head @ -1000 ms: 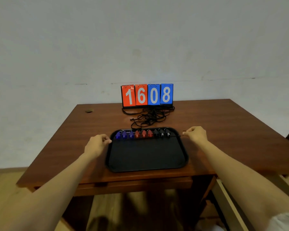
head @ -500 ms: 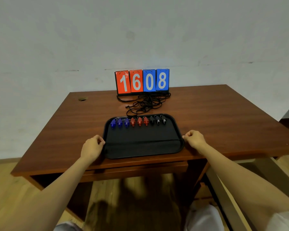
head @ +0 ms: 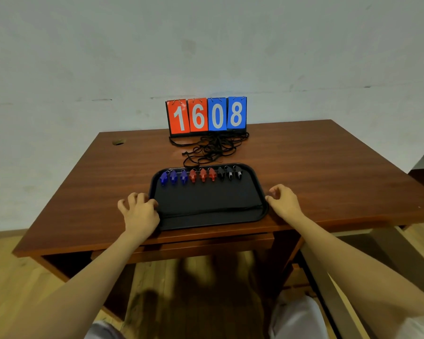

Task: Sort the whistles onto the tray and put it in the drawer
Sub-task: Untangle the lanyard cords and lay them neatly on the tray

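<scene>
your left hand (head: pixel 138 209) at tray (head: pixel 206 206) left rim, right hand (head: pixel 283 200) at right rim; fingers curled on both (grip or mere touch: cannot tell). tray near front edge of brown wood table (head: pixel 328 167). whistles (head: pixel 202 174) in row along its far side: blue, red, black. scoreboard (head: pixel 206 116) at back, cords (head: pixel 213 148) tangled before it. pale wall (head: pixel 206 45) behind, wood floor (head: pixel 10 277) below.

Dim, soft light all over here, the wall (head: pixel 206 45) a flat grey-green with a paler glow just above the number cards (head: pixel 207 115). Blurry shadows pool on the floor (head: pixel 194 289) under the table (head: pixel 328 167). The black tray (head: pixel 206 204) swallows detail, with only a faint sheen along its rim. Everything's slightly soft; table edges bow outward, and the corners stretch and smear.
</scene>
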`<state>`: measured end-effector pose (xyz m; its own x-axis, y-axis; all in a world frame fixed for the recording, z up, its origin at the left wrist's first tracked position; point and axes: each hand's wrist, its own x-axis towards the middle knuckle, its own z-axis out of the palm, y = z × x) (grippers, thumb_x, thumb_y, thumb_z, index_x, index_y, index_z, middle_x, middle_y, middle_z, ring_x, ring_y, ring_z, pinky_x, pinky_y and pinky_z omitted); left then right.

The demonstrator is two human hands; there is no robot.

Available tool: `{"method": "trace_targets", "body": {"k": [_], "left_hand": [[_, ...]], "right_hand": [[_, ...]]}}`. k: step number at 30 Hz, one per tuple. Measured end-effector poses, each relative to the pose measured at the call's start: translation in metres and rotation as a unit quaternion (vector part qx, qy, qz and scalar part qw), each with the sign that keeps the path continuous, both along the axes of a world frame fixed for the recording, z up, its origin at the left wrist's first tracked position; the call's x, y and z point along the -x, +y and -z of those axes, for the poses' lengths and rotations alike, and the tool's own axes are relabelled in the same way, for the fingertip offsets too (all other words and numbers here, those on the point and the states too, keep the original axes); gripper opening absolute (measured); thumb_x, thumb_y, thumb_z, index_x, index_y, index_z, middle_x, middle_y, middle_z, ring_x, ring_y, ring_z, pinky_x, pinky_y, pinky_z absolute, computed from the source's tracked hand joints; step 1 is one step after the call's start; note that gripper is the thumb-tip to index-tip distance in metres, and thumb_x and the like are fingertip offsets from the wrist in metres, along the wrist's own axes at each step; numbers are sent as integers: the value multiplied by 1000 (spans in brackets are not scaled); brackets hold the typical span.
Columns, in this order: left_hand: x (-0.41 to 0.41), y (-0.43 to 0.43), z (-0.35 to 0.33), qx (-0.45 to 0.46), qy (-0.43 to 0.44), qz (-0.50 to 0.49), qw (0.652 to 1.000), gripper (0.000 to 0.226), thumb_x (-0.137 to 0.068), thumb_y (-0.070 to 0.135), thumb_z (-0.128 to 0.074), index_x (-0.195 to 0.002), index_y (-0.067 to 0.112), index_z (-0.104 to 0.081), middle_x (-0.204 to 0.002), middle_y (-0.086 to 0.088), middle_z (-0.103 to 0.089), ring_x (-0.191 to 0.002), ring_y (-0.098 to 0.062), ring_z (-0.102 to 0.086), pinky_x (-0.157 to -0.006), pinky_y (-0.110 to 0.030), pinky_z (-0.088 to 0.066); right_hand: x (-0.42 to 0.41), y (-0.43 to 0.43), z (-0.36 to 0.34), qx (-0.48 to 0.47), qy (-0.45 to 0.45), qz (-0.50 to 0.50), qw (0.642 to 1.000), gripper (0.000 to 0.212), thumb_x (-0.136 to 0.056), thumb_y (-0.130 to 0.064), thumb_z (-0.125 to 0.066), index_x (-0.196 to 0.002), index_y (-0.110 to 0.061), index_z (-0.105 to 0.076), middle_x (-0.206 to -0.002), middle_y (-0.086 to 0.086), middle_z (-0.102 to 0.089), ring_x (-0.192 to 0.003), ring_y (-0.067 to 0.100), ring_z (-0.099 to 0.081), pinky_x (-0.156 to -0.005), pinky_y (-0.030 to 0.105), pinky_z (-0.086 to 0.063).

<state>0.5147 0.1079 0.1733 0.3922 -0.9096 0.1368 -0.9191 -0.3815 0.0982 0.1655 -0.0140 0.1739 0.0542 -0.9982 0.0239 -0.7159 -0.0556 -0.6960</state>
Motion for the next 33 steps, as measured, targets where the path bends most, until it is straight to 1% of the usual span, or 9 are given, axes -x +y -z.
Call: {"method": "trace_targets", "body": {"k": [2, 4, 7, 11, 14, 17, 22, 28, 33], "left_hand": [[8, -1, 2, 31, -3, 37, 999, 24, -90, 25, -52, -110, 23, -66, -127, -1, -50, -131, -27, -28, -107, -49, -9], [19, -3, 2, 39, 3, 72, 997, 23, -91, 31, -52, -109, 25, -66, -123, 3, -54, -128, -23, -35, -105, -45, -12], [36, -9, 1, 28, 15, 107, 994, 26, -92, 35, -52, -115, 27, -62, -125, 5, -54, -127, -19, -37, -103, -41, -14], [49, -15, 2, -14, 25, 141, 990, 34, -92, 38, -51, -125, 28, -54, -130, 4, -50, -130, -19, -35, -106, -42, -15], [52, -17, 3, -51, 22, 142, 988, 37, -93, 41, -49, -127, 28, -51, -132, 3, -49, -131, -19, -35, -108, -43, -16], [51, -20, 5, -65, 22, 136, 988, 39, -92, 43, -48, -128, 28, -49, -133, 3, -50, -131, -20, -36, -108, -43, -16], [56, -42, -6, -27, 55, 142, 988, 43, -91, 48, -48, -128, 27, -50, -133, 3, -50, -131, -19, -35, -107, -43, -16], [57, -109, -31, -11, 51, 150, 987, 37, -93, 36, -49, -127, 21, -53, -131, -5, -51, -128, -26, -38, -109, -47, -19], [41, -173, -47, -5, 32, 136, 990, 33, -94, 30, -46, -123, 17, -57, -127, -8, -54, -122, -29, -44, -102, -45, -30]], "right_hand": [[-1, 1, 2, 76, 81, -49, 993, 16, -91, -17, -57, -106, -11, -61, -109, 5, -56, -102, 21, -50, -80, 29, -41], [-6, 4, 3, 158, 166, -110, 967, 15, -91, -14, -55, -101, -11, -65, -107, 6, -60, -111, 25, -50, -89, 35, -42], [-17, 9, 1, 229, 205, -169, 937, 15, -89, -14, -56, -98, -11, -68, -104, 6, -64, -111, 27, -53, -93, 38, -41], [-30, 8, 4, 173, 265, -254, 914, 31, -91, -29, -58, -119, -16, -60, -120, 3, -59, -123, 23, -46, -103, 36, -35], [-36, 5, 5, 100, 307, -261, 910, 36, -94, -33, -52, -128, -19, -53, -130, 2, -53, -129, 22, -40, -108, 37, -31], [-40, 1, 3, 71, 303, -262, 914, 36, -95, -33, -51, -128, -21, -52, -131, 3, -52, -129, 24, -40, -109, 40, -30], [-63, -15, -21, 75, 226, -258, 936, 35, -94, -32, -54, -126, -19, -55, -129, 4, -54, -128, 24, -41, -106, 40, -34], [-109, -60, -50, 90, 222, -246, 939, 31, -94, -24, -53, -123, -13, -57, -124, 10, -55, -119, 29, -47, -97, 42, -42], [-146, -119, -54, 78, 215, -230, 946, 29, -95, -21, -50, -121, -13, -59, -123, 10, -56, -115, 28, -52, -96, 43, -47]]}}
